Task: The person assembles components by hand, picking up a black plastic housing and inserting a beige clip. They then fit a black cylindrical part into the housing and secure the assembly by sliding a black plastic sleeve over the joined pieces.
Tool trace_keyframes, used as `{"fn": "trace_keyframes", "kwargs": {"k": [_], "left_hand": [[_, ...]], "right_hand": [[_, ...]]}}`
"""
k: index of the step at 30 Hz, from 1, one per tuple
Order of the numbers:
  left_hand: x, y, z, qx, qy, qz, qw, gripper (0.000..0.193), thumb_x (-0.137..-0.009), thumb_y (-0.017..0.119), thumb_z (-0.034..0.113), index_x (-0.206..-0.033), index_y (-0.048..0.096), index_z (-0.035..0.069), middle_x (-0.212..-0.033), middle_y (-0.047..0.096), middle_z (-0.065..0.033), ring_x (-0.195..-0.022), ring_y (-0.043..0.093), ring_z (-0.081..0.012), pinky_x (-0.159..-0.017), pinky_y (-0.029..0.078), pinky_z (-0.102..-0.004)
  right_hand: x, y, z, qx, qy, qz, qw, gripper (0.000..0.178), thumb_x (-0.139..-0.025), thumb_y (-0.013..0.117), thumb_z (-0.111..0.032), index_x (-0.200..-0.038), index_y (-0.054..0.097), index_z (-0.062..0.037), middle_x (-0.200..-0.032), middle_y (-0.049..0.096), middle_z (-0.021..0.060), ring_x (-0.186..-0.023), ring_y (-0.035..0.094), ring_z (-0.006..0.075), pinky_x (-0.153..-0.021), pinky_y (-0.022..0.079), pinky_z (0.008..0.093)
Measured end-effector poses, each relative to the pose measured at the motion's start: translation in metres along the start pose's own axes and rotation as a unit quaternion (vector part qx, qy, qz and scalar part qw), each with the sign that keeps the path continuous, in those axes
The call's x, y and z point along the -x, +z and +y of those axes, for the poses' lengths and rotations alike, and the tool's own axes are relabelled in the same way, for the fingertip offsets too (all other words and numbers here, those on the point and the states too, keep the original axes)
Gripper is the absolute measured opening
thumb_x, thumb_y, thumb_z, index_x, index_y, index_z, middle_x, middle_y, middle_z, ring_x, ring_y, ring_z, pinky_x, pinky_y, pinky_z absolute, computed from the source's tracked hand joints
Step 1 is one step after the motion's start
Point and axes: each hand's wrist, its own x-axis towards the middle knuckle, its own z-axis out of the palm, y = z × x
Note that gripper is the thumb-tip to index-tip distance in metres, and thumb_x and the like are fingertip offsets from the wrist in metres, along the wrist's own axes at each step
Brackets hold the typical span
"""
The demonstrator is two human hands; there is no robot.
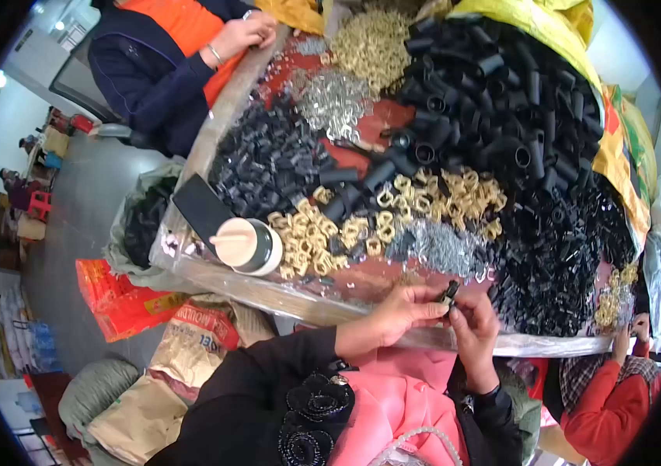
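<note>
Holding, at the table's [311,309] near edge: one small part [450,293], black with a pale yellowish patch, short and narrow, its finer detail too small for us to tell. Our left hand [394,317] and right hand [475,322] sit close together, fingertips pinching it. Beyond, we list gold rings [307,235], black tubes [528,144].

A small black piece [450,293] sits pinched between the fingertips of the left hand [399,317] and right hand [475,322], just above the near edge of the worktop [311,307]. Dark and glossy, it stands tilted, its upper end leaning to the right, with a paler glint low on its side. From where I stand, the fingers cover much of its lower part, leaving its full shape unclear.
</note>
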Motion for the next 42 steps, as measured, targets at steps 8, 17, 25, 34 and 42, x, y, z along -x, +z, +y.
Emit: {"fn": "trace_keyframes", "kwargs": {"k": [8, 17, 25, 34, 42], "left_hand": [[0.002, -0.005, -0.002, 0.005, -0.040, -0.045, 0.998, 0.026, -0.083, 0.052, 0.013, -0.104, 0.051, -0.002, -0.090, 0.057, -0.0050, -0.080, 0.057, -0.0122, -0.076, 0.048, -0.0267], [-0.006, -0.012, -0.005, 0.008, -0.069, -0.114, 0.991, 0.030, -0.085, 0.049, 0.020, -0.109, 0.050, 0.001, -0.092, 0.057, -0.0031, -0.084, 0.055, -0.0111, -0.077, 0.047, -0.0265], [-0.011, -0.018, -0.007, 0.007, -0.090, -0.100, 0.991, 0.029, -0.085, 0.049, 0.021, -0.109, 0.050, 0.003, -0.093, 0.057, -0.0025, -0.085, 0.055, -0.0108, -0.078, 0.046, -0.0260], [0.000, -0.011, -0.006, 0.015, -0.119, -0.124, 0.985, 0.025, -0.086, 0.047, 0.023, -0.103, 0.052, 0.005, -0.091, 0.056, 0.0007, -0.085, 0.054, -0.0093, -0.076, 0.046, -0.0243], [0.004, -0.013, 0.008, -0.036, -0.069, -0.060, 0.995, 0.026, -0.088, 0.044, 0.021, -0.106, 0.049, 0.004, -0.097, 0.054, -0.0016, -0.088, 0.053, -0.0123, -0.076, 0.046, -0.0266]], "right_hand": [[-0.001, 0.003, 0.000, 0.239, -0.219, 0.002, 0.946, 0.027, -0.067, 0.066, -0.007, -0.091, 0.055, -0.0012, -0.078, 0.052, 0.0107, -0.062, 0.052, 0.0233, -0.053, 0.042, 0.0292], [-0.007, -0.001, -0.012, 0.272, -0.252, -0.009, 0.929, 0.029, -0.067, 0.067, -0.015, -0.091, 0.057, -0.0025, -0.079, 0.051, 0.0094, -0.058, 0.049, 0.0204, -0.049, 0.040, 0.0295], [-0.006, -0.003, -0.010, 0.241, -0.235, -0.018, 0.941, 0.027, -0.068, 0.066, -0.013, -0.091, 0.058, -0.0020, -0.073, 0.048, 0.0083, -0.056, 0.047, 0.0179, -0.047, 0.038, 0.0273], [0.001, 0.003, -0.034, 0.307, -0.181, -0.045, 0.933, 0.024, -0.069, 0.065, -0.011, -0.091, 0.058, -0.0021, -0.069, 0.047, 0.0094, -0.055, 0.048, 0.0218, -0.047, 0.039, 0.0293], [-0.016, 0.002, -0.020, 0.294, -0.246, -0.072, 0.921, 0.021, -0.072, 0.060, -0.018, -0.086, 0.054, -0.0033, -0.091, 0.053, 0.0135, -0.071, 0.058, 0.0273, -0.054, 0.048, 0.0340]]}}
